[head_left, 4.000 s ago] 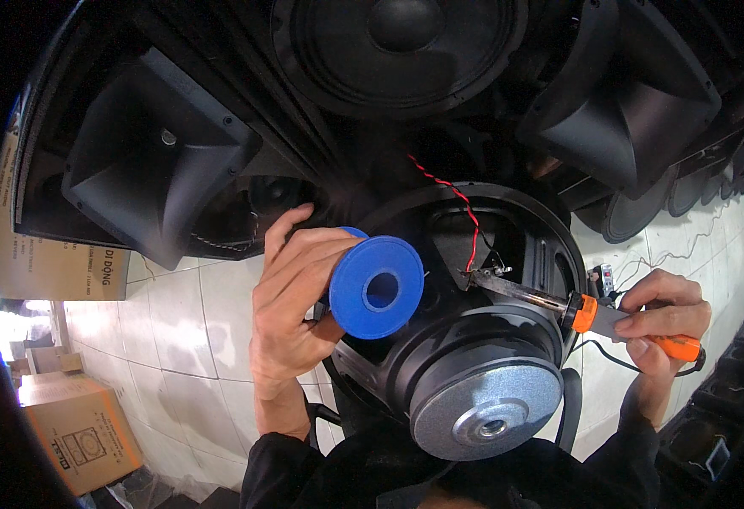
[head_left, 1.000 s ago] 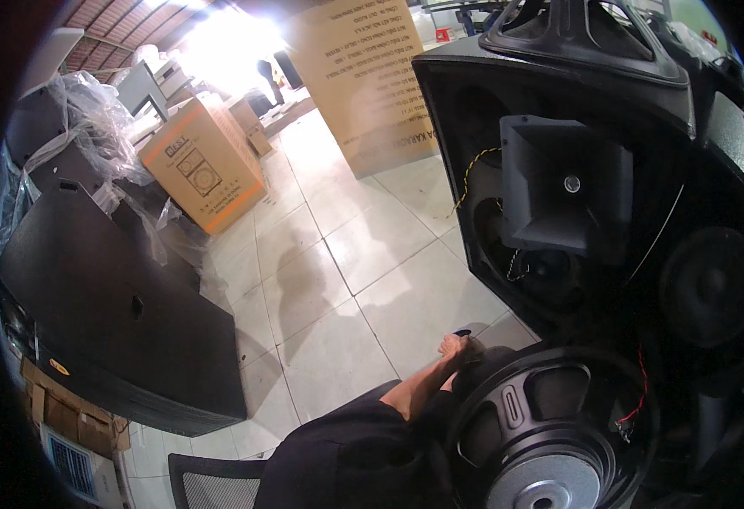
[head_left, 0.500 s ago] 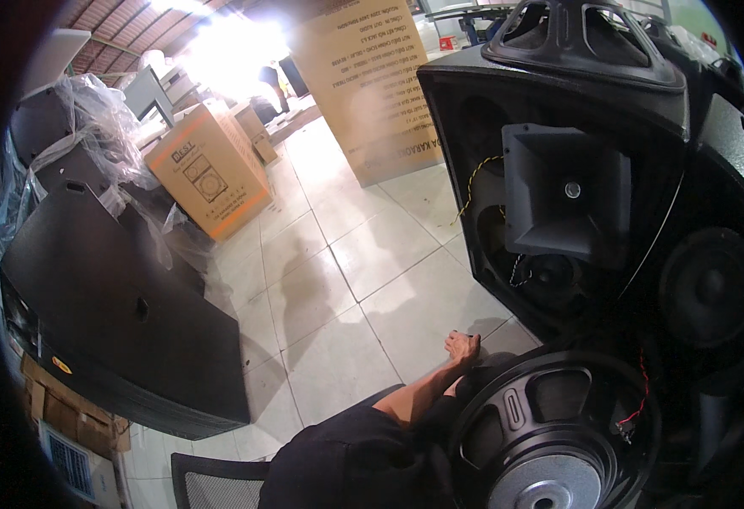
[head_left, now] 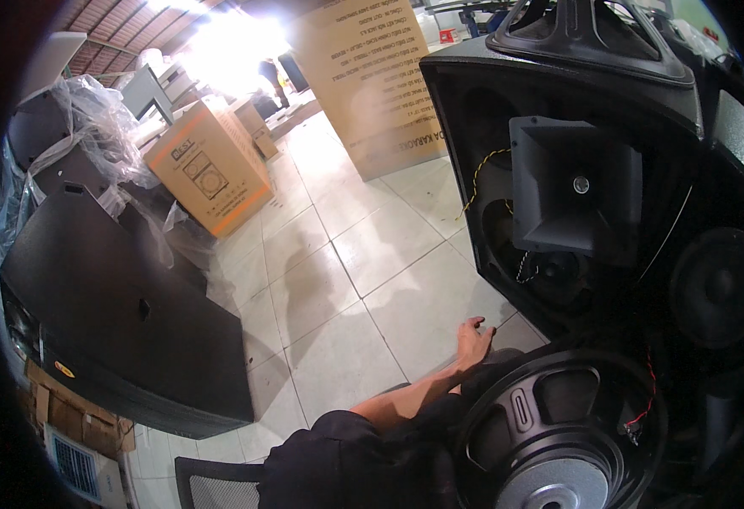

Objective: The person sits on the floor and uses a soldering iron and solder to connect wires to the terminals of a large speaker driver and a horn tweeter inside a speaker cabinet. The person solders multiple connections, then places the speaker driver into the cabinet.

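Note:
My left hand (head_left: 474, 341) is raised over the tiled floor, its thumb and fingers apart and nothing between them. Close to it, on the right, is a large round speaker driver (head_left: 552, 483) with a black metal frame and a grey magnet facing up. A red wire (head_left: 650, 390) runs to a terminal on the driver's frame. Beyond the hand stands a black speaker cabinet (head_left: 484, 276) with its front open. A square black horn (head_left: 577, 188) sits in it, above a smaller round driver (head_left: 556, 270). Yellow-and-black twisted wire (head_left: 476, 181) hangs at the cabinet's left side. My right hand does not show.
Another black cabinet (head_left: 126, 305) lies to the left, near clear plastic wrap (head_left: 92, 119). Cardboard boxes (head_left: 210, 174) and a tall carton (head_left: 372, 93) stand farther back. A mesh chair back (head_left: 219, 485) is at the lower edge. Another driver frame (head_left: 588, 38) rests atop the open cabinet.
My left hand has risen slightly away from me, and its fingers, curled together before, have spread apart. The whole view has shifted a little.

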`<state>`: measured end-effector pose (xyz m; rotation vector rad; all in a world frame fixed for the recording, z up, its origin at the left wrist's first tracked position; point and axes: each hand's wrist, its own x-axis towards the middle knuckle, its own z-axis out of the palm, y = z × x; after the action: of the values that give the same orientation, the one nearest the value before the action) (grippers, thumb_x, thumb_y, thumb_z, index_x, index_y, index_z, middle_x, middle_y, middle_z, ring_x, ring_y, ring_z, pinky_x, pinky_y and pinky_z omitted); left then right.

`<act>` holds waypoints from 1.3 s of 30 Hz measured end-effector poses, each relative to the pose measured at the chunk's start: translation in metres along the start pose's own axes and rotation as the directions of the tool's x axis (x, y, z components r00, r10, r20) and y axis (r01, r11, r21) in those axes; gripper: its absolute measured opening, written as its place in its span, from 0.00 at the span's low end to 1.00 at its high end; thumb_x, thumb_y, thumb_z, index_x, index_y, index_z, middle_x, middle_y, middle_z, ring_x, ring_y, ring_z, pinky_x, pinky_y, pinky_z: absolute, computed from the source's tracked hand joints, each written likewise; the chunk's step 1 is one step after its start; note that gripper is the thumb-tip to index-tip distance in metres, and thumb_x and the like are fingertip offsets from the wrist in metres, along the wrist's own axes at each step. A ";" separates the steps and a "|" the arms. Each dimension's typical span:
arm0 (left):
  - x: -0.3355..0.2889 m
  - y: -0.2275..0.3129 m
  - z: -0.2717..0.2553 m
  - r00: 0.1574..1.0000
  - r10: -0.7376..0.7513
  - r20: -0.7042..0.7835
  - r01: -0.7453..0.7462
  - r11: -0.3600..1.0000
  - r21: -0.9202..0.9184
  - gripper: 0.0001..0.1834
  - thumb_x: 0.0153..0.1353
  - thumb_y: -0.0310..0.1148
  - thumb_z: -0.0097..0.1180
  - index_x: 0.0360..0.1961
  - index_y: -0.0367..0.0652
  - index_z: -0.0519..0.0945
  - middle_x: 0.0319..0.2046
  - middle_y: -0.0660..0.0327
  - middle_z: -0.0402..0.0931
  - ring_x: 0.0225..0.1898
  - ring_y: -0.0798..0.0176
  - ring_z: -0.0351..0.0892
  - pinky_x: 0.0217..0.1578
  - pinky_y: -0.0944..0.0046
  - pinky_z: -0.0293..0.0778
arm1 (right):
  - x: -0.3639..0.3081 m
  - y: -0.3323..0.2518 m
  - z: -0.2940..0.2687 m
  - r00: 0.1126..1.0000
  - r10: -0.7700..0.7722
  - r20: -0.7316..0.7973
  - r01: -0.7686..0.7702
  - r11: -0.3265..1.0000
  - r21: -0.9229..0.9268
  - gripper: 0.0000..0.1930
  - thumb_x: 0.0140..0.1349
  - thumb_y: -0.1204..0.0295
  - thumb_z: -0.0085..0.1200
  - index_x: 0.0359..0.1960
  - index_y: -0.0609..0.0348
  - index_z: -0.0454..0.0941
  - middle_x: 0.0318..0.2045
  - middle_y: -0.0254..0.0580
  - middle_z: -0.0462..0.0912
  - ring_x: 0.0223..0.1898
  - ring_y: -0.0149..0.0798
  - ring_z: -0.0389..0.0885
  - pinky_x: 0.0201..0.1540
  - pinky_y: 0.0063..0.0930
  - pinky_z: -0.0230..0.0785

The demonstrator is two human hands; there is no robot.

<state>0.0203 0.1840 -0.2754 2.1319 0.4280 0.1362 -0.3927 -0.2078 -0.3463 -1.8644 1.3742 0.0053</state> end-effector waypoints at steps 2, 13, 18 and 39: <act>-0.004 0.001 0.004 0.994 -0.055 0.095 0.062 0.996 -0.065 0.30 0.55 0.42 0.64 0.55 0.33 0.76 0.52 0.41 0.76 0.55 0.45 0.76 0.57 0.53 0.71 | -0.001 0.004 -0.001 1.000 0.008 0.001 -0.008 1.000 -0.010 0.18 0.68 0.59 0.55 0.42 0.63 0.84 0.24 0.34 0.80 0.25 0.30 0.74 0.28 0.30 0.69; -0.017 0.015 0.004 0.974 -0.166 0.155 0.189 0.971 -0.145 0.30 0.59 0.40 0.62 0.58 0.32 0.73 0.53 0.43 0.77 0.53 0.48 0.78 0.53 0.54 0.75 | -0.007 0.017 -0.003 1.000 0.028 0.005 -0.028 0.999 -0.033 0.18 0.68 0.58 0.54 0.42 0.62 0.85 0.24 0.34 0.80 0.25 0.30 0.73 0.28 0.30 0.68; -0.018 0.011 0.011 0.959 -0.228 0.171 0.257 0.949 -0.181 0.30 0.59 0.38 0.62 0.59 0.32 0.72 0.53 0.43 0.77 0.54 0.48 0.78 0.53 0.56 0.76 | -0.010 0.022 -0.007 0.999 0.041 0.003 -0.041 0.998 -0.042 0.18 0.68 0.58 0.53 0.41 0.62 0.85 0.24 0.34 0.80 0.25 0.30 0.73 0.28 0.31 0.68; -0.013 0.040 0.013 0.973 0.046 0.224 -0.027 0.996 -0.085 0.18 0.63 0.38 0.54 0.48 0.37 0.78 0.42 0.46 0.81 0.46 0.47 0.80 0.51 0.55 0.73 | -0.064 0.131 -0.042 0.993 0.094 -0.071 -0.097 0.995 -0.028 0.19 0.69 0.57 0.52 0.40 0.61 0.86 0.24 0.34 0.80 0.25 0.31 0.72 0.27 0.32 0.67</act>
<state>0.0217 0.1488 -0.2492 2.0471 0.2450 -0.0678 -0.5424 -0.1930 -0.3664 -1.8377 1.5179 0.0107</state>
